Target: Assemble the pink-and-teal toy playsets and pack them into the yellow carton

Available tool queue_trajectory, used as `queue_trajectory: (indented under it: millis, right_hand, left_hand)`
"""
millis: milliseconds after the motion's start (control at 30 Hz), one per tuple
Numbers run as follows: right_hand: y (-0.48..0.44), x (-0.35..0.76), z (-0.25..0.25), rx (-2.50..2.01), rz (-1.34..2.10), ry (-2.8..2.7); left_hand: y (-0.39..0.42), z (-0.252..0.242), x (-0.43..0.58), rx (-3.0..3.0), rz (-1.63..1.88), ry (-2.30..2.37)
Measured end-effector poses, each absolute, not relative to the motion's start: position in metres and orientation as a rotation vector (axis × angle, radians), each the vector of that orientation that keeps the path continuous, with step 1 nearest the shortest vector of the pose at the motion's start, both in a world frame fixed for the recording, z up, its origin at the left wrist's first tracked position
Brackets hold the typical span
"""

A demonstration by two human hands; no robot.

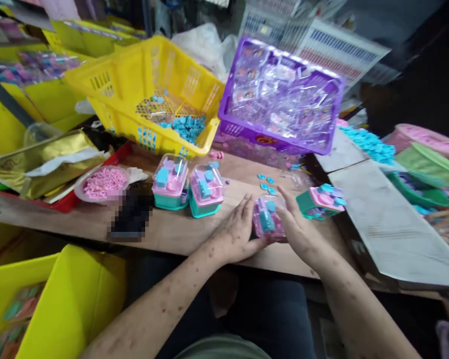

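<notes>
Between my two hands, near the table's front edge, is a pink toy box with a clear cover and blue pieces inside. My left hand presses on its left side, thumb along the front. My right hand is against its right side, fingers pointing forward. Two similar boxes with teal bases and clear covers, one and another, stand to the left. A teal and pink box without a visible cover lies to the right of my right hand. Small blue round pieces lie just behind my hands.
Behind stand a yellow basket with blue pieces and a purple basket of clear packets. A bowl of pink pieces and a blurred dark object are left. Cardboard lies right; another person's hand shows at the far right.
</notes>
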State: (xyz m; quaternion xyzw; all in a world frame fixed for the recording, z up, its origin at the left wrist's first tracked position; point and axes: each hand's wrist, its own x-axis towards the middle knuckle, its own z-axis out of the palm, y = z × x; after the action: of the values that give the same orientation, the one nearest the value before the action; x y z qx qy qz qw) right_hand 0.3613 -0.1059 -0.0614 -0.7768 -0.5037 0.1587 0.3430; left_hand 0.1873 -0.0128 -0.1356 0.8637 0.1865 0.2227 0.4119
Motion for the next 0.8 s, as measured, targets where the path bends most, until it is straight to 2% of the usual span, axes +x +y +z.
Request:
queue_trajectory:
  millis: [133,300,367,467,667,800]
  right_hand:
    - [-0.125,0.356,-0.07,-1.906,0.58,-1.227]
    - [-0.135,0.355,-0.08,-1.852,0.661,-1.205]
    - [-0.135,0.36,-0.078,-1.835,0.67,-1.225]
    - [-0.137,0.371,-0.073,-1.797,0.685,-1.245]
    - [-0.161,0.378,-0.072,-1.598,0.87,-1.298]
    - [-0.173,0.373,-0.074,-1.564,0.869,-1.283]
  left_hand:
    - [-0.005,-0.107,0.142,2.226,0.641,0.56]
    - [0.021,-0.05,0.073,2.272,1.327,0.778]
    - [0.023,-0.036,0.066,2.23,1.404,0.831]
    - [0.011,-0.041,0.082,2.183,1.228,0.724]
    - [-0.02,-0.097,0.13,1.879,0.82,0.638]
    - [-0.023,-0.11,0.139,1.764,0.726,0.569]
